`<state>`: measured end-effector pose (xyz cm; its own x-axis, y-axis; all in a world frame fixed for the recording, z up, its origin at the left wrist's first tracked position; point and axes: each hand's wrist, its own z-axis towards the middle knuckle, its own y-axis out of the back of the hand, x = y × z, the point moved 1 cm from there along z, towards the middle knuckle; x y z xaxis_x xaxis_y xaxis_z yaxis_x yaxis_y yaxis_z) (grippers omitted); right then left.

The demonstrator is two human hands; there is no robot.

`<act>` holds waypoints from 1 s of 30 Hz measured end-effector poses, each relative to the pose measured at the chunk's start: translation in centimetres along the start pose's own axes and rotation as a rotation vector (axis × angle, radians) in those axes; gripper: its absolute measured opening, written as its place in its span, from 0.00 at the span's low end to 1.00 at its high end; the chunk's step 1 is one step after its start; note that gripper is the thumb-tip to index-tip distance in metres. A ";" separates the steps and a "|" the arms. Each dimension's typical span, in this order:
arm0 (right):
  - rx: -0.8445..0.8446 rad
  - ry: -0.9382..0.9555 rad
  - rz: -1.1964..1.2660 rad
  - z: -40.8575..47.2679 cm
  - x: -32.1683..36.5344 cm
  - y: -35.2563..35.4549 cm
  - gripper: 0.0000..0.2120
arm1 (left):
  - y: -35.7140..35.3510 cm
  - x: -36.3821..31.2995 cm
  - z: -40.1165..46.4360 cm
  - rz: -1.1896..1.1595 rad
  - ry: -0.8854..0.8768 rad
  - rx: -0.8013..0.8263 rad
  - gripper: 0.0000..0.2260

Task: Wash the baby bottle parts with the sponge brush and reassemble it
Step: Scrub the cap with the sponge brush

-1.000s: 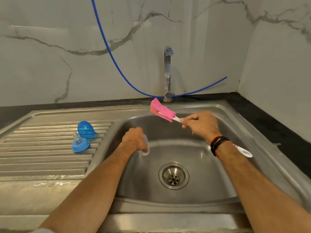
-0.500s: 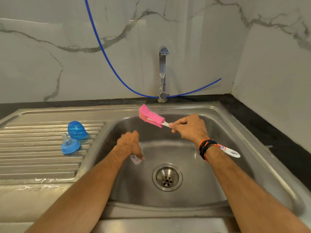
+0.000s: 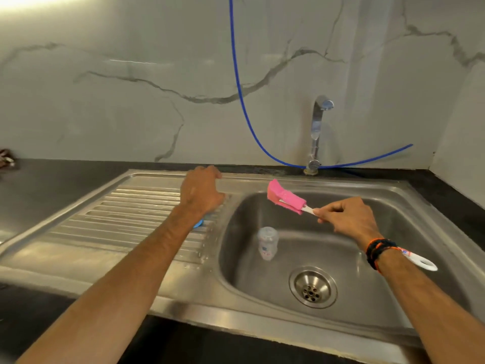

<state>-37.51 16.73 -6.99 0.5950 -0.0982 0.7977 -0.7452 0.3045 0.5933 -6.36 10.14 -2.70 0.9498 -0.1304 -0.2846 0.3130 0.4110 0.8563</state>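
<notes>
While the steel sink, set into the dark counter, takes up most of the view, a person works at it with both arms stretched forward. Its ribbed drainboard fills the left half and serves as a resting place for parts, sloping toward the basin on the right. At the back edge stands the tap, with no water seen running, and a thin blue hose drops down the marble wall behind it.

The left hand reaches over the drainboard's right end, near the basin's edge, knuckles up and fingers curled down over a blue bottle part, of which only a sliver shows below the wrist; whether the fingers have closed on it cannot be told. The reach looks like a pick-up of the next piece for washing.

The right hand hovers above the basin, its fingers pinching the white handle of the sponge brush close behind the pink head, which is angled up and left, apparently kept ready. The handle's looped end juts out past the braceleted wrist.

The clear bottle body stands mouth down on the basin floor, left of the drain, likely draining.
</notes>
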 end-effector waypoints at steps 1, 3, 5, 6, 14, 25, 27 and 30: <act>0.010 0.006 -0.006 -0.2 0.2 -0.2 0.07 | 0.2 0.9 0.3 0.073 0.041 0.031 0.25; 0.026 0.019 -0.007 -0.6 0.7 -0.5 0.07 | 0.2 2.4 0.6 0.148 0.114 0.126 0.28; 0.041 0.036 -0.013 -0.8 1.1 -0.8 0.07 | -0.1 3.4 0.5 0.101 0.162 0.203 0.28; 0.048 0.044 -0.016 -0.9 1.1 -1.0 0.07 | -0.3 3.7 0.3 0.065 0.177 0.225 0.28; 0.103 0.098 -0.036 -1.5 1.9 -2.2 0.06 | -0.5 3.5 -0.1 0.013 0.195 0.170 0.21; 0.027 0.047 0.162 -1.7 2.5 0.4 0.09 | -2.2 -4.7 -1.0 -1.050 0.404 0.025 0.14; 0.018 0.044 0.170 -1.7 2.5 0.9 0.09 | -3.1 -6.5 -1.7 -1.413 0.632 0.196 0.10; 0.020 0.052 0.131 -1.7 2.5 1.9 0.09 | -4.7 -7.8 -2.4 -1.657 0.791 0.267 0.07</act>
<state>-36.90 18.63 -4.05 0.5067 -0.0092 0.8621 -0.8232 0.2920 0.4869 -15.23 11.37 -5.56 -0.4883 0.2308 -0.8416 0.8717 0.1738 -0.4582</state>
